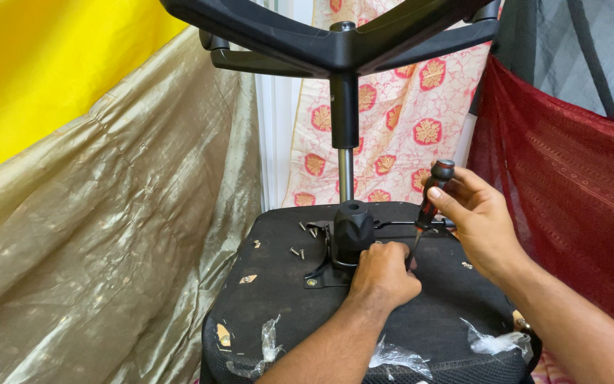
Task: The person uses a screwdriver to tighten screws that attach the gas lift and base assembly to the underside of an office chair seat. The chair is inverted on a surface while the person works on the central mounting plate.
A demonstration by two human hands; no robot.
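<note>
An office chair lies upturned, its black seat underside [278, 284] facing up, the star base [342, 43] overhead; the right hand [474, 220] is clamped on a screwdriver [431, 195] angled down at the mounting plate [325, 274]; the left hand [381, 274] rests curled beside its tip; loose screws [296, 251] lie nearby.

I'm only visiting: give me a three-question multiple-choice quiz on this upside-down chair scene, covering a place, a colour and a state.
1. Where do the loose screws lie?
A. on the seat underside, left of the black column
B. on the red cloth
C. in the right hand

2. What colour is the cloth at upper left?
A. blue
B. yellow
C. white

3. What is the right hand doing?
A. hanging free
B. resting flat
C. gripping a screwdriver

Answers: 1 A, the screws lie on the seat underside. 2 B, the cloth is yellow. 3 C, the right hand wraps around the screwdriver.
</note>
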